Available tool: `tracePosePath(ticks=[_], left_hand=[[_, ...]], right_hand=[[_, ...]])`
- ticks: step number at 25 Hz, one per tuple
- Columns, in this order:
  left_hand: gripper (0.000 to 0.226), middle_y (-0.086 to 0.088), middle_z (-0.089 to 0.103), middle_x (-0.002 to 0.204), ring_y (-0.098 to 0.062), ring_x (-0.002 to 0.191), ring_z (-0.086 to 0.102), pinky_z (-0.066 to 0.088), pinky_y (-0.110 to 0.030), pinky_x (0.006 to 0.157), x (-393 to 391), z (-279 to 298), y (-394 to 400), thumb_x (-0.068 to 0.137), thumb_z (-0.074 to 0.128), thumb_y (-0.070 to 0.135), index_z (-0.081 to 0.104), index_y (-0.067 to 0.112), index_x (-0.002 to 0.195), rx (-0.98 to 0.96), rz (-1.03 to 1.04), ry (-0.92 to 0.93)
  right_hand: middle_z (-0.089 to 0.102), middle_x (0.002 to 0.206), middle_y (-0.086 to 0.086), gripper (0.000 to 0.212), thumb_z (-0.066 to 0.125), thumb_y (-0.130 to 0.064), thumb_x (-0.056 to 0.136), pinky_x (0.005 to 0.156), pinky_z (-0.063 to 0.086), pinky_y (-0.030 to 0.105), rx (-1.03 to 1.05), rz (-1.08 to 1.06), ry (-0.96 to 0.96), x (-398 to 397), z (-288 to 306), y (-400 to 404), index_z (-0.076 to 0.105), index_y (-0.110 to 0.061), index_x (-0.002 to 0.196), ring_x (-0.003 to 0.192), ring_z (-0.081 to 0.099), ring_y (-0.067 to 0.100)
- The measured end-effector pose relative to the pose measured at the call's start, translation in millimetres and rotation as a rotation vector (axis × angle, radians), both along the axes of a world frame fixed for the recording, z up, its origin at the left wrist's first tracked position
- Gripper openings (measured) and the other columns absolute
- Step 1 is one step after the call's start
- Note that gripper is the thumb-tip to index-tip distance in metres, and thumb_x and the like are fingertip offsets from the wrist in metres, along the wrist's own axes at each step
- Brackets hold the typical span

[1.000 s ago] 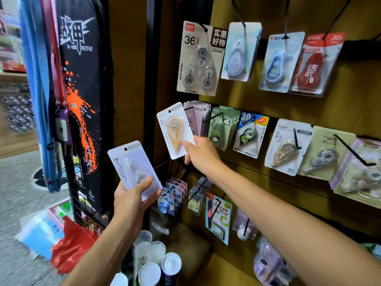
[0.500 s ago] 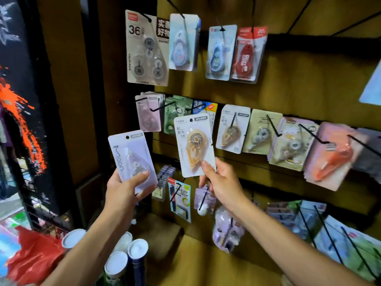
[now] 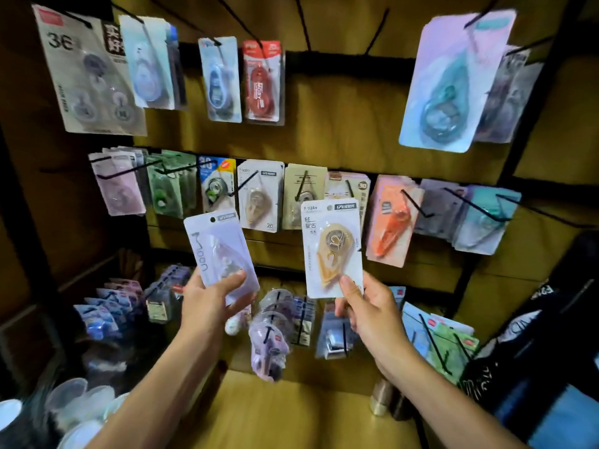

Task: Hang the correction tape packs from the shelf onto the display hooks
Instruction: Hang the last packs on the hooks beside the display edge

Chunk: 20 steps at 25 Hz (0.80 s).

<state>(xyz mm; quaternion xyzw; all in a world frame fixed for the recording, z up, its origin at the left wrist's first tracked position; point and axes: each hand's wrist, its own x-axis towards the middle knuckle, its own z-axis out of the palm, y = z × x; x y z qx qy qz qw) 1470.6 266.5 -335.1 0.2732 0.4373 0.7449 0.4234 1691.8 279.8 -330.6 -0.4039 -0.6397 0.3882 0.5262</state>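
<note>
Both packs pinched only at bottom edges—your left hand [image 3: 210,299] on the lilac pack [image 3: 220,251], right hand [image 3: 366,312] on the orange pack [image 3: 332,247]—so either may swivel and miss its hook [image 3: 243,184] above the lilac pack.

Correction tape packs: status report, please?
Left hand holds Moon pack. Right hand pinches yellow pack. Neither hung yet. Path clear.

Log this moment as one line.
left hand: holds Moon pack | right hand: holds orange pack | both packs: unhung, before hooks
</note>
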Motion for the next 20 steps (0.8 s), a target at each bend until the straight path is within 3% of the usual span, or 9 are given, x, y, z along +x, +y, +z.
tracePosePath(ticks=[3,5,8,11,16,20], left_hand=[[0.030,-0.007,0.070,0.101,-0.032,0.093,0.069,0.059,-0.046,0.079,14,0,3,0.084,0.067,-0.003,0.062,0.020,0.103,-0.018,0.010,0.006],[0.032,-0.006,0.070,0.102,-0.031,0.091,0.069,0.060,-0.042,0.073,15,2,2,0.084,0.067,-0.003,0.061,0.018,0.108,-0.022,0.031,0.007],[0.035,-0.006,0.069,0.103,-0.028,0.090,0.069,0.060,-0.033,0.062,-5,3,-7,0.086,0.065,-0.003,0.058,0.014,0.116,-0.010,0.088,0.016],[0.037,-0.007,0.068,0.107,-0.031,0.097,0.067,0.060,-0.037,0.068,-36,-4,-19,0.087,0.064,-0.004,0.057,0.013,0.119,-0.021,0.138,0.036],[0.040,-0.009,0.067,0.112,-0.032,0.101,0.066,0.059,-0.045,0.077,-66,-14,-36,0.087,0.063,-0.003,0.055,0.014,0.123,-0.032,0.151,0.030],[0.037,-0.008,0.067,0.110,-0.030,0.098,0.068,0.061,-0.040,0.071,-76,-15,-38,0.087,0.064,-0.002,0.056,0.016,0.118,-0.019,0.149,0.028]], right_hand=[[0.054,0.057,-0.003,0.020,0.049,-0.028,0.102,0.053,0.038,0.024,0.068,-0.006,-0.073,7,3,0,0.063,-0.016,0.095,0.052,0.046,0.013],[0.055,0.059,-0.002,0.029,0.049,-0.033,0.102,0.058,0.043,0.034,0.107,0.017,-0.160,-5,8,0,0.060,-0.009,0.091,0.055,0.049,0.016],[0.059,0.059,0.001,0.029,0.048,-0.031,0.101,0.053,0.037,0.022,0.133,0.013,-0.256,-39,19,5,0.060,-0.009,0.086,0.046,0.046,0.002],[0.061,0.059,0.000,0.027,0.048,-0.030,0.101,0.053,0.036,0.024,0.145,0.021,-0.325,-75,30,17,0.064,-0.012,0.090,0.044,0.046,0.002],[0.058,0.062,-0.008,0.025,0.048,-0.031,0.100,0.058,0.043,0.028,0.080,-0.009,-0.353,-112,30,25,0.067,-0.017,0.096,0.061,0.056,0.015],[0.065,0.075,-0.001,0.020,0.047,-0.030,0.098,0.054,0.039,0.025,0.040,-0.110,-0.345,-119,31,29,0.065,-0.019,0.097,0.065,0.059,0.017]])
